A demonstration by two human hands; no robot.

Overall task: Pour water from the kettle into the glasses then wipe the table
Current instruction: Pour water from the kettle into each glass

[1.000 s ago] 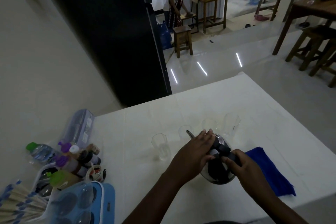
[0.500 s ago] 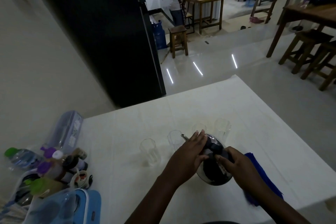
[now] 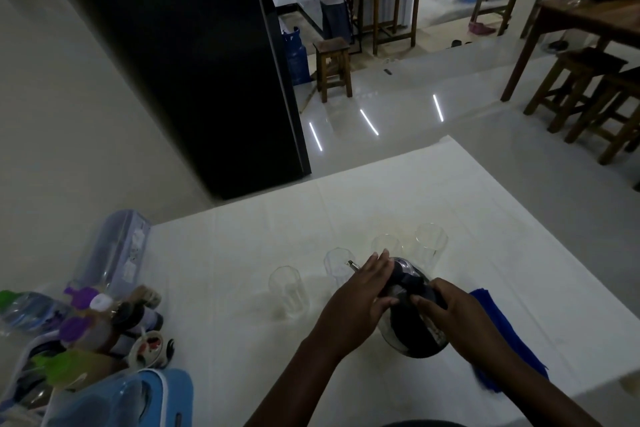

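Observation:
A dark, shiny kettle (image 3: 410,333) stands on the white table (image 3: 242,239), its spout pointing left toward the glasses. My left hand (image 3: 360,298) rests flat on the kettle's lid. My right hand (image 3: 453,315) grips the kettle's handle. Several clear glasses stand in a row behind the kettle: one at the left (image 3: 287,291), one by the spout (image 3: 337,265), one partly hidden by my left hand (image 3: 386,244), one at the right (image 3: 429,244). Whether they hold water I cannot tell. A blue cloth (image 3: 502,336) lies right of the kettle, partly under my right forearm.
Bottles and condiment jars (image 3: 104,315) crowd the table's left edge, with a blue plastic box (image 3: 138,399) in front of them. A black fridge (image 3: 194,62) stands beyond the table. Wooden stools (image 3: 334,66) and a person stand farther off.
The view has shifted slightly. Both hands stay on the kettle, which remains in the same spot on the table.

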